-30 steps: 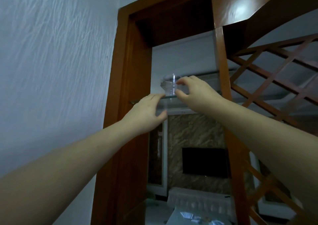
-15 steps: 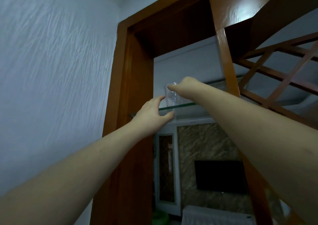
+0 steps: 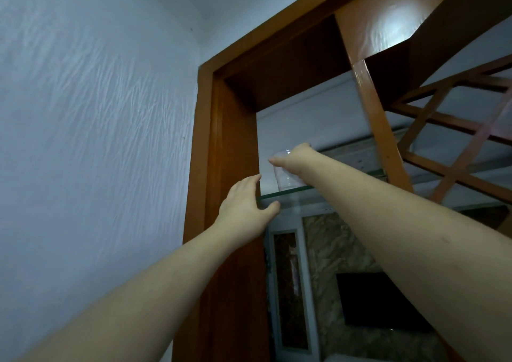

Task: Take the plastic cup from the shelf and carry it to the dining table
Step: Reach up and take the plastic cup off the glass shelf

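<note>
Right hand (image 3: 297, 158) wraps the clear plastic cup (image 3: 286, 177) standing on the high glass shelf (image 3: 346, 188), left hand (image 3: 243, 209) spread empty below; thin cup could crumple or slip.

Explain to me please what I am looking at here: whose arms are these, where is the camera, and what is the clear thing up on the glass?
There is no machine here. The two bare arms belong to a person who wears one wide-angle camera on the head, so you see what that person sees, looking up at a shelf. The clear thing is a plastic cup. It stands upright on a glass shelf set inside a brown wooden frame. The right hand is at the cup's upper part and seems to be gripping it, but the fingers are hidden behind the hand, so the grip itself cannot be confirmed. The cup's base appears to rest on the glass. The left hand is open and holds nothing; it sits at the shelf's front edge, beside the frame. Nothing else is visible on the shelf.
</note>
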